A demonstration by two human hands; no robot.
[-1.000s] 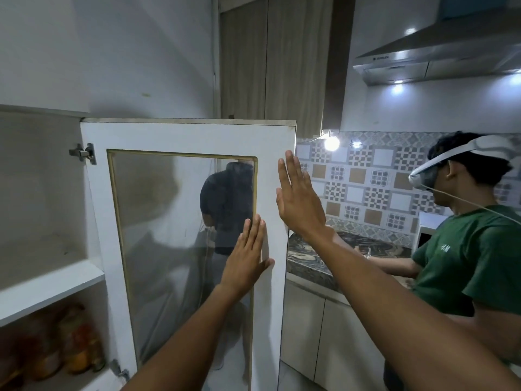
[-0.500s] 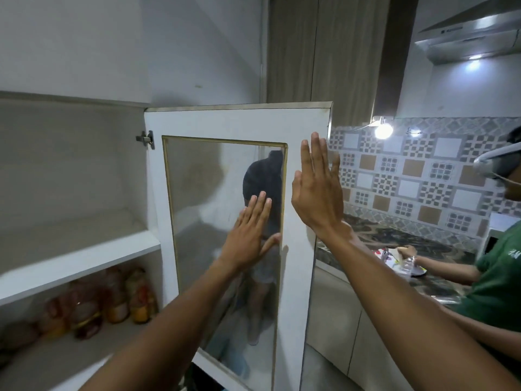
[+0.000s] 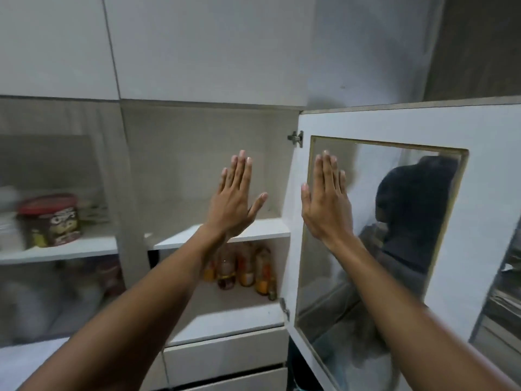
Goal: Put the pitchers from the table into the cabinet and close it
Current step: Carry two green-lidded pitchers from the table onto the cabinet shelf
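The white cabinet (image 3: 225, 237) stands open in front of me, its upper shelf bare. Its glass-paned door (image 3: 485, 193) is swung out to the right on its hinges. My left hand (image 3: 235, 201) is raised flat, fingers up, in front of the open upper compartment and holds nothing. My right hand (image 3: 327, 201) is raised flat beside it, in front of the hinge edge of the door's glass; whether it touches the glass I cannot tell. No pitcher and no table are in view.
Several bottles and jars (image 3: 245, 273) stand on the lower shelf. Behind a shut glass door on the left sits a red-lidded jar (image 3: 50, 220). Drawers (image 3: 225, 359) lie below the cabinet. The door glass reflects a person.
My view has swung left, so the open cabinet now fills the middle and the door sits at the right. My left hand has come off the door glass to the open compartment.
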